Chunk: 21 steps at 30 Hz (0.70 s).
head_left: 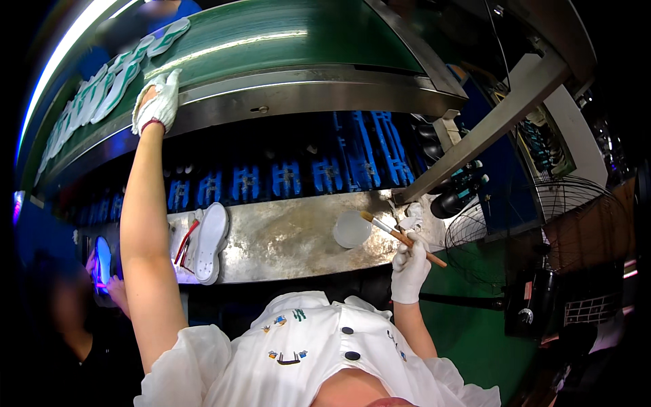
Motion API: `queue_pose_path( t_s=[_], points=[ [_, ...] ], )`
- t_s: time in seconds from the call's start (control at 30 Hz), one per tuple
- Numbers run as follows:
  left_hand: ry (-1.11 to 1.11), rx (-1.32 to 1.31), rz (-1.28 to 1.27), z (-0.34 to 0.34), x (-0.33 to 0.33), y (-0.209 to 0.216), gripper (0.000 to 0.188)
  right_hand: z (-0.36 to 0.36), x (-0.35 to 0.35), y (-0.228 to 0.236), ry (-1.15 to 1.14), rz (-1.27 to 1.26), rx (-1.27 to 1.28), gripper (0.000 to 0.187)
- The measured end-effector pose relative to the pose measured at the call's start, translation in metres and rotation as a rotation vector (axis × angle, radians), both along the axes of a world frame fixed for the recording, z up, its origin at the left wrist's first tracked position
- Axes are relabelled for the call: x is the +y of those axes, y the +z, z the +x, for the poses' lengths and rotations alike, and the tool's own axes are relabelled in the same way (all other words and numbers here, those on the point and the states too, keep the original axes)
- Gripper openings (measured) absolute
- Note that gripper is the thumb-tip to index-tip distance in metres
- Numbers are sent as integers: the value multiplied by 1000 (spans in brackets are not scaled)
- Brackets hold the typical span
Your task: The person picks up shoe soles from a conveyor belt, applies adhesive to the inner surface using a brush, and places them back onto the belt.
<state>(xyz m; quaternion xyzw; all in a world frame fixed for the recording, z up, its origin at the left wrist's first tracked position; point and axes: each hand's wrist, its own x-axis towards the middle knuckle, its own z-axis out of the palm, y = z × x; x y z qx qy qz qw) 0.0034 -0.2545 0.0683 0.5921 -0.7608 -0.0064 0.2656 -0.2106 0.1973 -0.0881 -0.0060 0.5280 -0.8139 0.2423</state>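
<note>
My left hand [158, 103], in a white glove, is stretched out over the near edge of the green conveyor belt, beside a row of white-and-green shoe soles [116, 89]. Its fingers look extended, with nothing visible in them. In my right hand [411, 273], also gloved in white, is a wooden-handled paintbrush [400, 236]. The brush's bristles point left toward a round whitish cup [352, 229] on the metal shelf [285, 237]. Further left on that shelf, a white shoe sole [212, 243] lies next to a red-handled tool [186, 243].
A slanted metal beam [488, 125] rises at the right. Near it stand a wire fan guard [536, 210] and dark bottles [461, 197]. Blue brackets [247, 182] line the gap under the conveyor. At the left, a co-worker's hands hold a blue-lit sole [102, 261]. Crumpled white material [411, 216] lies behind the brush.
</note>
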Motion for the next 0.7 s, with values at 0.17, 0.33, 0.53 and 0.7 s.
queue_pose_path(
  t_s=[0.17,0.33,0.53,0.7],
  points=[
    [104,-17,-25,1,-1,-8,54,2,7,-8,105,64,24,24],
    [110,-13,-44,-3,10,-4,48,0,-2,-9,84,76,-66,24],
    [133,13,-57,-8,15,2,44,-4,-4,-12,101,61,-106,24],
    [130,-10,-5,-5,11,-1,45,-9,-4,-16,158,103,-102,27]
  ],
)
